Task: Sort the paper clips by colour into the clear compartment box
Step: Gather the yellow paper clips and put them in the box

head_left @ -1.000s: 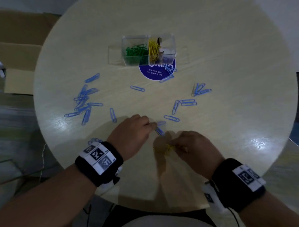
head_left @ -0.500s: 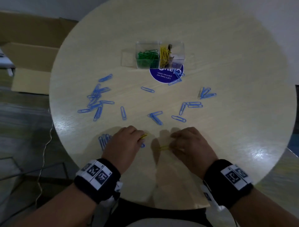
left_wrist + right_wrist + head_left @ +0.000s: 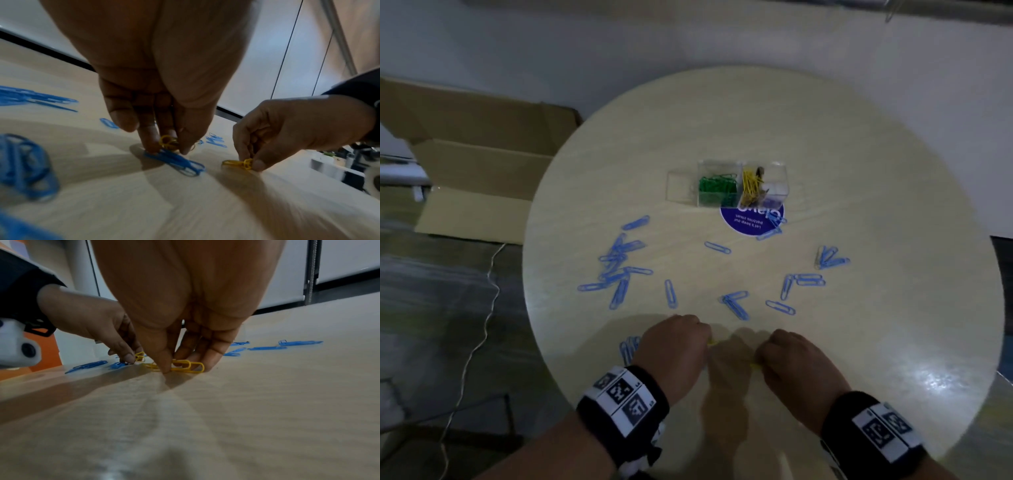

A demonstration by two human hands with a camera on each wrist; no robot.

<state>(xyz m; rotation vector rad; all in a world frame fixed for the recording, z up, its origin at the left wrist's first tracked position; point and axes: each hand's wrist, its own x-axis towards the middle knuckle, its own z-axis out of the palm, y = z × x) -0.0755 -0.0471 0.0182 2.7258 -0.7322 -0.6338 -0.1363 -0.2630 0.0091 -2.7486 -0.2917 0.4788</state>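
— So, where are the yellow clips?

— Two lots, both at the near edge of the round table (image 3: 859,171). The left hand (image 3: 674,349) pinches one yellow clip (image 3: 167,142) between thumb and fingertips, just above a blue clip (image 3: 176,160) lying flat under it. The right hand (image 3: 798,370) has its thumb and fingers closed on a small bunch of yellow clips (image 3: 185,366) that touch the tabletop.

— And the box?

— The clear compartment box (image 3: 743,186) sits well apart from both hands, past the middle of the table. One compartment holds green clips (image 3: 717,190); the next holds yellow ones (image 3: 750,186). Its near edge overlaps a round blue sticker (image 3: 751,221).

— What else lies about?

— Loose blue clips (image 3: 616,267) scattered between the hands and the box, thickest on the left. Each wrist wears a black band with printed markers (image 3: 621,394). An open cardboard carton (image 3: 472,161) stands on the floor beyond the left edge.
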